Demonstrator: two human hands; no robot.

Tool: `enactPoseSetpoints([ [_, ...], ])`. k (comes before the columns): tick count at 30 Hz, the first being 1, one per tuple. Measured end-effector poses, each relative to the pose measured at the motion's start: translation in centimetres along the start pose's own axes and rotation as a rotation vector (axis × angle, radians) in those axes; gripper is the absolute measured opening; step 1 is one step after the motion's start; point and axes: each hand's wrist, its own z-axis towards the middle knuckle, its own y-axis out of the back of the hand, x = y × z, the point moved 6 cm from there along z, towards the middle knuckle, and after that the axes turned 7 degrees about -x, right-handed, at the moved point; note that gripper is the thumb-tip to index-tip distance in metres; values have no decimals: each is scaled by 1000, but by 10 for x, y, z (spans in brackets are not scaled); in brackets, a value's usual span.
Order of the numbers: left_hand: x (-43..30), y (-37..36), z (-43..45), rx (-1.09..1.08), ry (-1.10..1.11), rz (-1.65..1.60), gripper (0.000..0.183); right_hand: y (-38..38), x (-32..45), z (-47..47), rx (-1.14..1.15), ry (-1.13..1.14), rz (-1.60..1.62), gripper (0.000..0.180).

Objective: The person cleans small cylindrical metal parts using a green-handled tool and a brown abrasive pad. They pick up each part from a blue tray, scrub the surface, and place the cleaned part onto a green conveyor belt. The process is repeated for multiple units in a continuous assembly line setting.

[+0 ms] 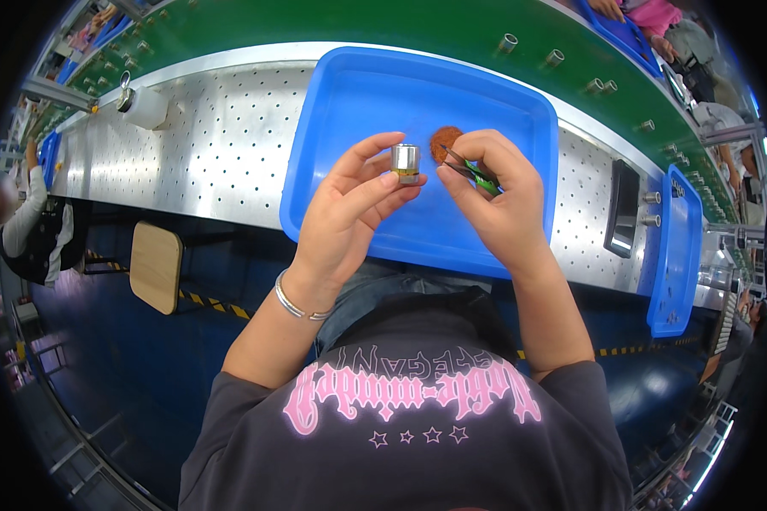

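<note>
Over the blue plastic tray (383, 83), my left hand (351, 204) pinches a small shiny metal cylinder (406, 161) between thumb and fingers. The cylinder stands nearly upright and has a gold-coloured band near its lower end. My right hand (508, 198) grips a pair of small green-handled snips (486, 182). Their two dark pointed blades stand slightly apart and point left towards the cylinder, without touching it. Behind the blade tips, a reddish-brown clump of fine strands (445, 142) lies in the tray; my right hand partly hides the view around it.
Several metal cylinders (509, 43) stand on the green conveyor belt (422, 25) beyond the tray. A white plastic bottle (146, 107) is at left on the perforated metal bench (230, 128). At right are a black holder (622, 211) and another blue tray (671, 281). A wooden stool (156, 267) stands at left.
</note>
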Motion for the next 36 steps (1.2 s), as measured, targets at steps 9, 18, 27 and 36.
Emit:
enactPoseSetpoints([
  [9,4,4,-1,-29,-9,39,39,-1,4,-1,19,28,4,19],
  [18,5,2,0,-35,-112,188,36,-6,9,0,66,91,51,21],
  [27,9,-1,1,6,-214,334,33,-7,10,4,80,76,34,18],
  [36,5,1,0,-73,-135,234,40,4,-3,-5,88,-89,-79,22],
])
